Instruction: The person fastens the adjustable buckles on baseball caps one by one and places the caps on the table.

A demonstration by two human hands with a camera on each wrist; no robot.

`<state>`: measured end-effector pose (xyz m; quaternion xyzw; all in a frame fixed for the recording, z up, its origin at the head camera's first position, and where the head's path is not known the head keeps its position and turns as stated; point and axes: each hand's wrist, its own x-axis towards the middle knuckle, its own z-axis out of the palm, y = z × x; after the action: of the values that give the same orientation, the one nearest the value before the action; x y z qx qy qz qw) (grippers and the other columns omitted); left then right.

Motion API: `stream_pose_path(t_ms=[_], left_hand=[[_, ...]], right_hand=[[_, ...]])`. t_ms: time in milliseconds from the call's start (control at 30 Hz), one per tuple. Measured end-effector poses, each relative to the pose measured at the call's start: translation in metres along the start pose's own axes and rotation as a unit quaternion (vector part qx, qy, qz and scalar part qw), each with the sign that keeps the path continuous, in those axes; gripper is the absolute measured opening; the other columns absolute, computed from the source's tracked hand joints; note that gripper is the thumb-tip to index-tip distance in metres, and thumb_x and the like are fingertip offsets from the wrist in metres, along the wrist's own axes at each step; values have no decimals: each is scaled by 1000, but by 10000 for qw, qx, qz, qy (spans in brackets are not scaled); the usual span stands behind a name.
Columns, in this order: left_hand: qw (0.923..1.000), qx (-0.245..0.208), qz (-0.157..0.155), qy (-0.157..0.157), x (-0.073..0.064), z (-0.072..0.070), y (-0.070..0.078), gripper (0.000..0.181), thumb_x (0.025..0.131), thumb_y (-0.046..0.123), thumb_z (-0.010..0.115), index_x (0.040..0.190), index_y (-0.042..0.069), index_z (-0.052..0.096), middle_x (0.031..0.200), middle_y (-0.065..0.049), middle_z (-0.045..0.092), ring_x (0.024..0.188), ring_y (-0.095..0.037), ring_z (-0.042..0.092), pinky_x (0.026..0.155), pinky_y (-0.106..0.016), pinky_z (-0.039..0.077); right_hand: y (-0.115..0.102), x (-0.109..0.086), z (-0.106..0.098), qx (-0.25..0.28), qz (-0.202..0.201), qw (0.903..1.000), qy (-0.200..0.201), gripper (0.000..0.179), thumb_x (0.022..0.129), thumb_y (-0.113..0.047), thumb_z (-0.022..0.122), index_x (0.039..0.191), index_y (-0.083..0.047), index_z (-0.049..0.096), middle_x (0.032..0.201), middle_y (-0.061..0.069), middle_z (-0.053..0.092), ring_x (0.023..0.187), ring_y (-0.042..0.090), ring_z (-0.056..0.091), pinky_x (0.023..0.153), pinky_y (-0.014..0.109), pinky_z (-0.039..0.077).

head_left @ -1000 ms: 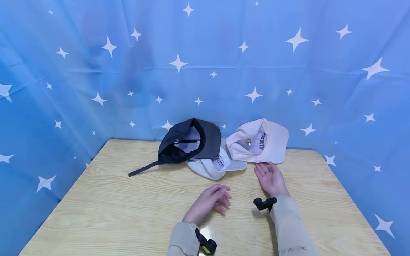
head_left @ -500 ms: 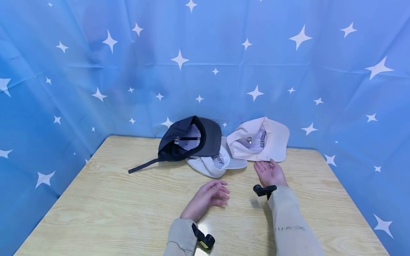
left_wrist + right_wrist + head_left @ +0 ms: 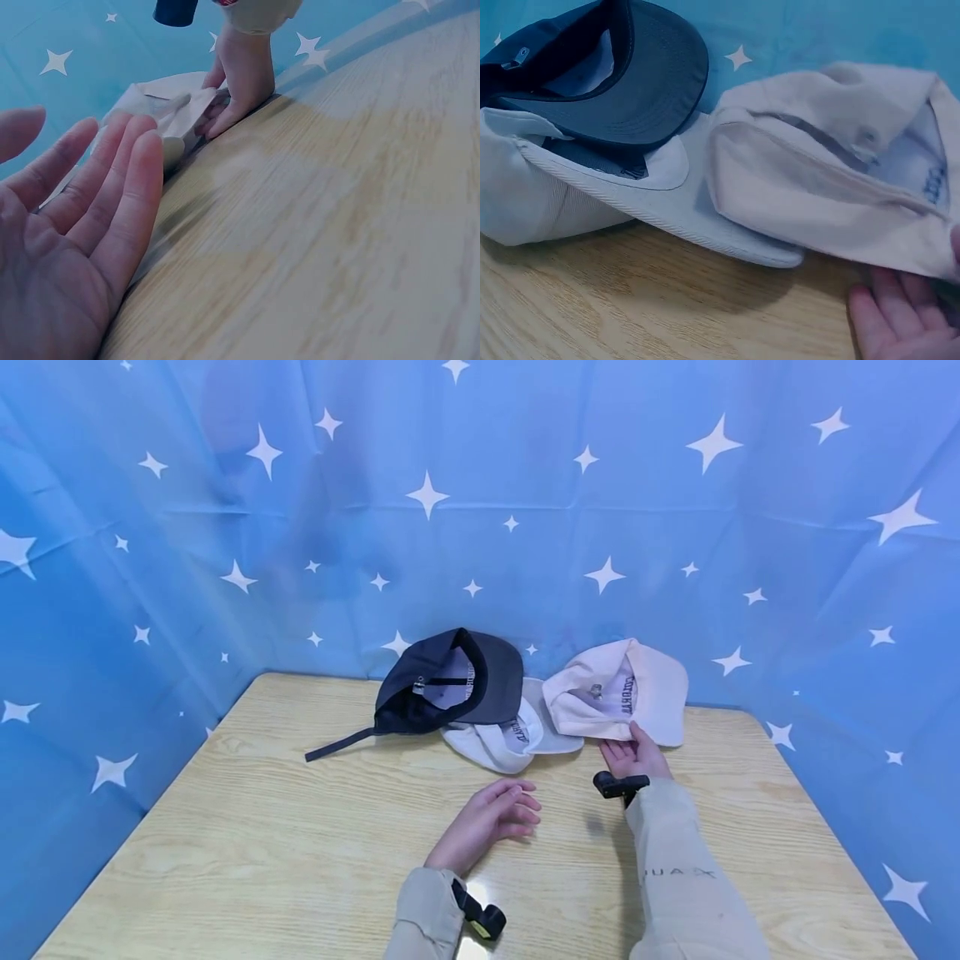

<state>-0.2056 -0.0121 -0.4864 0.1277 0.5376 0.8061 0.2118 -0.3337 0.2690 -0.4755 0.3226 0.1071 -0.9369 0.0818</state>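
Note:
My right hand (image 3: 637,758) pinches the near rim of a cream baseball cap (image 3: 660,693), thumb above and fingers underneath. That cap lies with its inside facing me and its brim to the right; lettering shows inside it. In the right wrist view, the cream cap (image 3: 795,169) overlaps the brim of a light grey cap (image 3: 742,244). A dark navy cap (image 3: 501,681) rests on the grey one, its strap trailing left. My left hand (image 3: 483,822) hovers low near the table, holding nothing, fingers loosely bent; in the left wrist view its palm (image 3: 75,232) is turned up.
A pale wooden table (image 3: 262,827) carries the caps near its back edge. Behind and at both sides hangs a blue curtain (image 3: 480,552) with white stars, close to the caps. Each wrist wears a small black camera, such as the right one (image 3: 621,785).
My right hand has moved forward to the cream cap and now has its thumb over the rim. The cap has shifted slightly right. My left hand has barely moved.

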Motion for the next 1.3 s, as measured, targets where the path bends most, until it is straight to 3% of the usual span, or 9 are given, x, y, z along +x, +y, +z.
stream_pose_path(t_ms=[133, 400, 733, 900, 1100, 1300], left_hand=[[10000, -24, -10, 3, 0, 2, 1, 46, 90, 34, 50, 122, 0, 47, 107, -19, 56, 93, -27, 58, 80, -42, 48], [10000, -10, -59, 32, 0, 2, 2, 44, 90, 33, 50, 121, 2, 48, 107, -19, 56, 92, -28, 59, 78, -41, 49], [10000, -41, -45, 15, 1, 3, 2, 40, 91, 32, 50, 119, 3, 50, 107, -19, 56, 92, -28, 59, 79, -42, 48], [10000, -66, -49, -5, 1, 4, 1, 40, 90, 32, 50, 119, 4, 51, 107, -19, 56, 93, -28, 59, 79, -42, 48], [10000, -12, 16, -76, 0, 3, 2, 45, 89, 34, 52, 121, 2, 48, 108, -21, 55, 95, -29, 58, 81, -42, 47], [10000, -36, -37, -27, -3, 2, 3, 48, 89, 34, 53, 124, 3, 46, 110, -19, 55, 97, -28, 57, 82, -41, 47]], right_hand=[[-2, 0, 0, 112, 146, 9998, -43, 54, 84, -22, 61, 132, -27, 35, 133, -5, 40, 119, 13, 41, 100, 32, 30], [3, -8, -3, 102, 39, 9996, -266, 45, 95, -25, 40, 138, -28, 28, 139, -7, 32, 123, 11, 35, 103, 32, 25], [12, -22, -15, 666, -157, 9920, -1063, 43, 97, -25, 32, 139, -29, 26, 141, -6, 29, 126, 12, 30, 104, 34, 23], [21, -40, -30, 869, -229, 9818, -1676, 43, 97, -24, 36, 138, -32, 26, 141, -8, 30, 127, 12, 29, 104, 35, 22], [37, -56, -49, 785, -350, 9726, -2162, 44, 95, -21, 40, 137, -28, 29, 133, 6, 42, 125, 17, 33, 104, 38, 22], [55, -72, -63, 712, -475, 9728, -2153, 44, 89, -21, 53, 130, -21, 38, 125, 5, 50, 122, 16, 38, 105, 35, 21]])
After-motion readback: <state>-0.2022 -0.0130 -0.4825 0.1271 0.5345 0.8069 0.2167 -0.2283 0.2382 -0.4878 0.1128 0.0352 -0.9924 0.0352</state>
